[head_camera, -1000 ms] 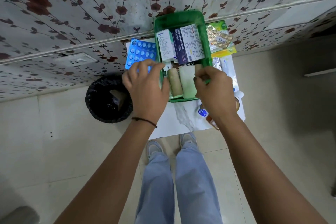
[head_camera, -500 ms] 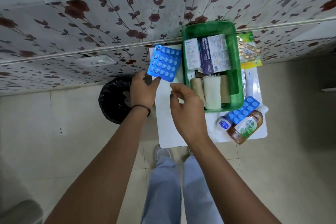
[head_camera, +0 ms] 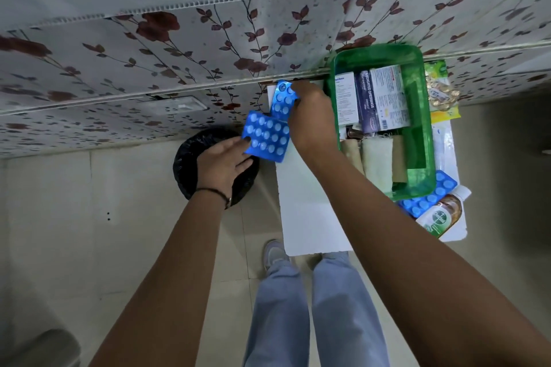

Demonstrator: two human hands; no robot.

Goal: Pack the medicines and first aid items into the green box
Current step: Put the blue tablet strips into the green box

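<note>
The green box stands on a small white table, holding medicine cartons at the back and bandage rolls at the front. My left hand holds a blue blister pack by its edge, left of the table. My right hand grips a second blue blister pack just left of the box. A third blue blister pack and a brown antiseptic bottle lie at the box's front right.
A black-lined waste bin sits on the floor under my left hand. A floral wall panel runs behind the table. A packet of gold-coloured tablets and foil strips lie right of the box. My legs stand before the table.
My left hand lifted a blue blister pack away to the left over the bin. My right hand reached up and took hold of a second blue pack beside the box.
</note>
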